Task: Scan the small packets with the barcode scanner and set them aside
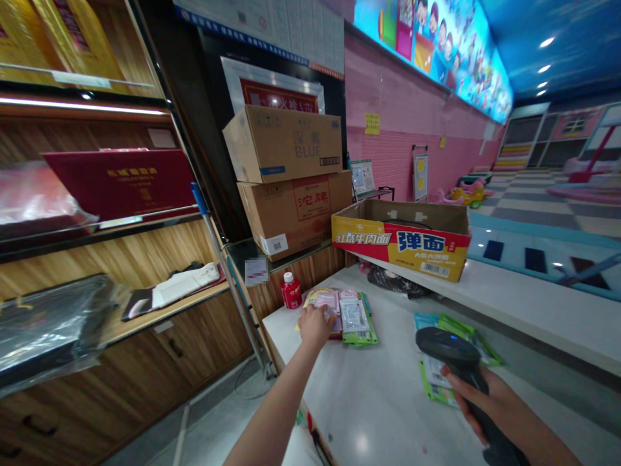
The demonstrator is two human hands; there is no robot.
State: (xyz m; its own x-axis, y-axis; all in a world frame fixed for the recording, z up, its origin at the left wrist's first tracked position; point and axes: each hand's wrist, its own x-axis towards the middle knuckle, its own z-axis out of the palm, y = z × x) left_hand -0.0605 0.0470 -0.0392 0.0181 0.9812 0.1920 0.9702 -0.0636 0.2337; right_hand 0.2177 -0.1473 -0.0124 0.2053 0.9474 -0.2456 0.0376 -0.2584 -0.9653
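My left hand (316, 325) reaches to the far left of the white counter (361, 395), its fingers bent over a small pink packet (328, 300) on a pile of packets. Beside it lies a stack of green and white packets (356, 315). A red bottle with a white cap (292, 291) stands just left of the pile. My right hand (507, 404) is wrapped round the handle of a black barcode scanner (449, 349) with a blue light on top. Under and behind the scanner lie more green packets (468, 331), partly hidden by it.
An open noodle carton (402, 243) rests on the raised ledge (533, 298) behind the counter. Two stacked cardboard boxes (295, 194) stand at the back left. Wooden shelves (160, 243) with boxed goods line the left. A black plastic bag (395, 281) lies below the carton.
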